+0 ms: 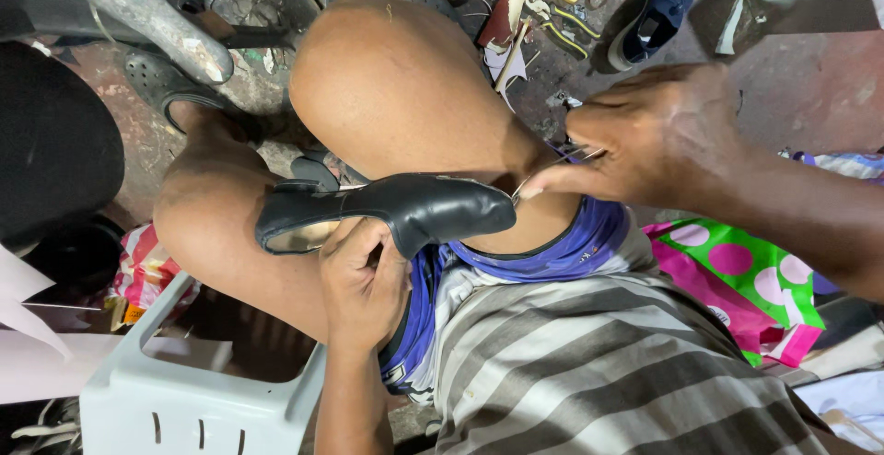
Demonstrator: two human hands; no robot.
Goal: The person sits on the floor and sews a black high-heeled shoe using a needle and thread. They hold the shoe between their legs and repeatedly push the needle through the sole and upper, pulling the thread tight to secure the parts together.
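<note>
Step in hand: stitching, by the look of it, at the toe end of a black leather shoe, with thread pulled taut.
Shoe position: lying across the lap, resting against the bare knee, toe toward the right hand, opening toward the left.
Left hand: grip closed around the shoe from beneath, near its middle, steadying it.
Right hand: grip pinched shut on a thin metal needle or awl just beside the toe; exact tool hard to tell.
Next move, as a judgement: calls for a firm hold under the shoe and a straight, even pull away from the toe.
Containers: pink and green dotted bag at the right, contents hidden; grey plastic stool below left, nothing seen in it.
Floor: scattered tools, scraps and a blue shoe beyond the knee.
</note>
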